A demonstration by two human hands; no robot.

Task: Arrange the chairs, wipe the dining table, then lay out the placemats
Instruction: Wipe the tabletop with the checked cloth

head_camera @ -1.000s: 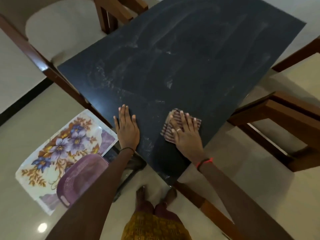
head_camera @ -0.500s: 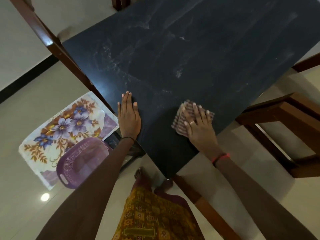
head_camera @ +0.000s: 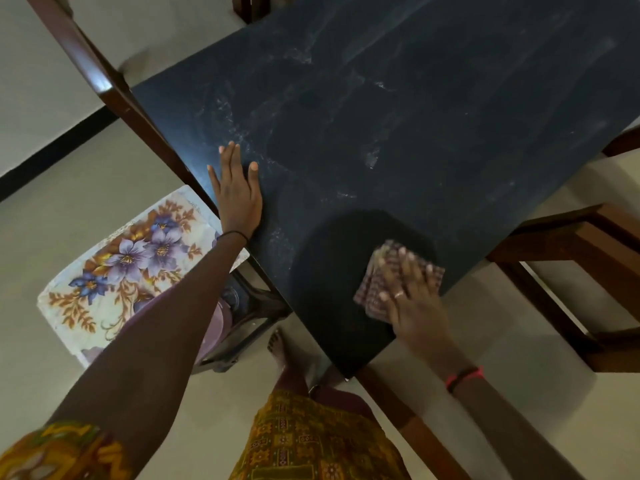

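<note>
Fingers straight, right hand (head_camera: 412, 303) presses cloth (head_camera: 369, 294), left hand (head_camera: 239, 199) rests on table (head_camera: 415, 116); chair (head_camera: 585, 240), placemat (head_camera: 131, 258) beside.

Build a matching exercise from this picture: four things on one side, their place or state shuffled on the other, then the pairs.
1 left hand
2 checked cloth
3 floral mat
4 table top

A off the table, beside its left edge
B flat on the table near its left edge
C pressed under the right hand
D dark, smeared with pale streaks

Pairs: 1-B, 2-C, 3-A, 4-D
</note>
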